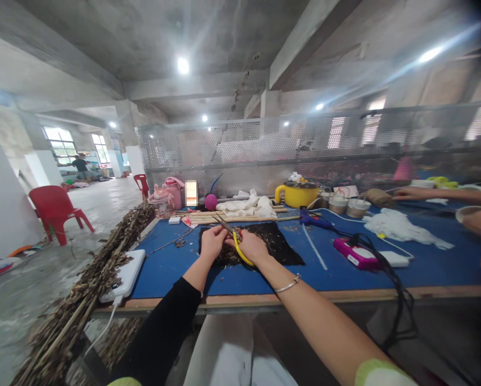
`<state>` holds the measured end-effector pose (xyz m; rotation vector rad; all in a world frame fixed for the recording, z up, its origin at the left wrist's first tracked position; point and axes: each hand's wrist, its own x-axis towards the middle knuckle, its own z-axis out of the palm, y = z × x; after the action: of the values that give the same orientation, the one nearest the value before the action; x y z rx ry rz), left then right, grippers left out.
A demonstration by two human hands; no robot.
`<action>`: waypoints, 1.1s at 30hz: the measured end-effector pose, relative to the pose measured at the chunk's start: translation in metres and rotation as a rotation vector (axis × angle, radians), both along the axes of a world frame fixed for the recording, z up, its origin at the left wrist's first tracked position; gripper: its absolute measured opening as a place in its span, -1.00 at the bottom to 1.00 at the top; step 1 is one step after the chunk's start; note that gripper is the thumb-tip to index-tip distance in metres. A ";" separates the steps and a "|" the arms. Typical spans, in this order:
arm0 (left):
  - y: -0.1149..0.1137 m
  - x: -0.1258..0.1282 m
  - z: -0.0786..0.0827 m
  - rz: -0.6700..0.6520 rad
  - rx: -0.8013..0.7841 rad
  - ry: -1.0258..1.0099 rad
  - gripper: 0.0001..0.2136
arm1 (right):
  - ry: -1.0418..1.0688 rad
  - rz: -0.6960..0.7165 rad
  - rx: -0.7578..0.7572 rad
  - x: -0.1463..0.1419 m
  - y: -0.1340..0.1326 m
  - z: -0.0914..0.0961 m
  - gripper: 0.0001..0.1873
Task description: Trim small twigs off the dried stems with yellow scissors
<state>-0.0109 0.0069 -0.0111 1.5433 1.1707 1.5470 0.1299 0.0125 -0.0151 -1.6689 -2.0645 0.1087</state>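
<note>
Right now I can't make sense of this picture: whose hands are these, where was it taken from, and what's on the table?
There's no machine here: a person works bare-handed, filmed by a camera worn on their head. The right hand holds yellow-handled scissors; the left hand is near the blades, though whether it pinches anything is too small to tell. Beneath is a black cloth with brown bits on it. The blue tabletop also bears a yellow pot and magenta box. The hands at far right are another person's.

Head-worn view, looking forward and down, blue tabletop [437,268] close
</note>
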 end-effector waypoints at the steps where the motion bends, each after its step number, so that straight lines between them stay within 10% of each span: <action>1: 0.000 0.000 0.000 0.008 0.016 0.029 -0.77 | 0.000 -0.004 -0.002 0.000 0.000 0.000 -0.34; 15: 0.002 -0.002 -0.001 0.126 0.033 0.112 -0.75 | 0.003 -0.029 -0.043 -0.001 -0.003 0.004 -0.34; 24: 0.009 0.003 -0.004 -0.033 -0.077 -0.267 -0.77 | -0.026 -0.023 0.005 -0.002 -0.005 0.006 -0.38; 33: -0.004 0.007 0.006 -0.029 -0.095 -0.182 -0.87 | 0.002 0.029 0.029 -0.001 -0.007 0.008 -0.35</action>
<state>-0.0041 0.0025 -0.0052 1.3222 1.0985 1.5542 0.1292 0.0055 -0.0075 -1.6216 -2.0795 0.0899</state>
